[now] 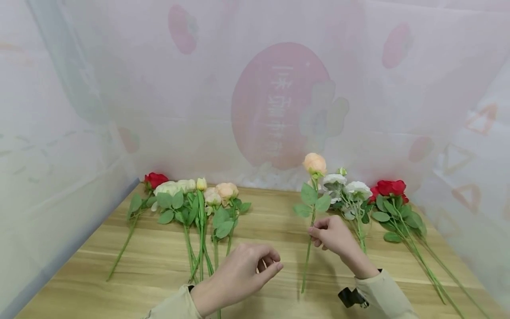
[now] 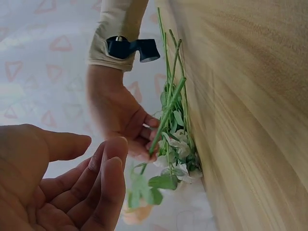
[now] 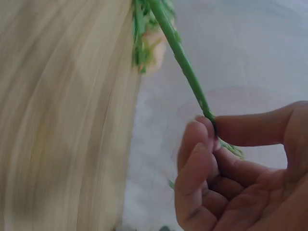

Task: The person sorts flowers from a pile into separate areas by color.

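Note:
My right hand [image 1: 336, 237] pinches the green stem of a peach artificial-looking rose [image 1: 314, 164] between thumb and fingers. In the head view the rose is nearly upright, bloom at the top, leaves just above the fingers. The right wrist view shows the stem [image 3: 185, 62] crossing the fingertips. My left hand [image 1: 243, 272] is left of that stem, holding nothing, its fingers loosely bent and the thumb apart from them in the left wrist view. White flowers [image 1: 358, 190] lie behind the right hand. Nearest the left hand are the stems of lighter flowers, including peach roses [image 1: 227, 191].
On the wooden table [image 1: 271, 221], red roses [image 1: 390, 188] lie at the right. A single red rose [image 1: 155, 180], pale green-white blooms [image 1: 169, 188] and a yellowish tulip [image 1: 201, 184] lie at the left. A printed curtain [image 1: 199, 110] encloses the back and sides.

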`<state>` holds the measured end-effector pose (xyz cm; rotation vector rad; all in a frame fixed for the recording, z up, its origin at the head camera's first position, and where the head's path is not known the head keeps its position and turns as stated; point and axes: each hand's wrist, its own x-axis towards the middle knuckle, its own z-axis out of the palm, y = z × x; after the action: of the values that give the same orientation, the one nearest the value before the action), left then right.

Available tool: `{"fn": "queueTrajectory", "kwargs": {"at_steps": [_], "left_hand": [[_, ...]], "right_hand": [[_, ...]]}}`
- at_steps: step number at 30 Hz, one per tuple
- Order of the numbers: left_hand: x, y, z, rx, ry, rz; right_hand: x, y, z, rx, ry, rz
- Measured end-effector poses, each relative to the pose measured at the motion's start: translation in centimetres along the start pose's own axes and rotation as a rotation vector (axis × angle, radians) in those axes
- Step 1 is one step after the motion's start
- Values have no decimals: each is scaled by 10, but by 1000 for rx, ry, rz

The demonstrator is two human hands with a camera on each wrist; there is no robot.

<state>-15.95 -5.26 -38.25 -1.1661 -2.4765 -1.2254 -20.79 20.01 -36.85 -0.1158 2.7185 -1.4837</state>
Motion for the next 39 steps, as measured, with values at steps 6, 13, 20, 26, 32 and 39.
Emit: {"fn": "queueTrajectory", "kwargs": {"at_steps": [6,13,20,26,32,39], "left_hand": [[-2,0,-1,10,2,7],[-3,0,-3,16,-23,-3],[-2,2,-6,6,-53,-19],[-3,1,-9,17,-85,-58],[-3,-2,-13,78,-145,-112],[-3,-15,-25,196,-207,-244]], "right_hand": [[7,18,-8,-72,-25,31],[10,23,-8,-80,-54,31],[12,25,-8,-46,-53,38],[10,21,-7,-16,-50,40],[5,8,-11,-42,-42,18],[-3,-4,-20,-64,-60,-21]]}}
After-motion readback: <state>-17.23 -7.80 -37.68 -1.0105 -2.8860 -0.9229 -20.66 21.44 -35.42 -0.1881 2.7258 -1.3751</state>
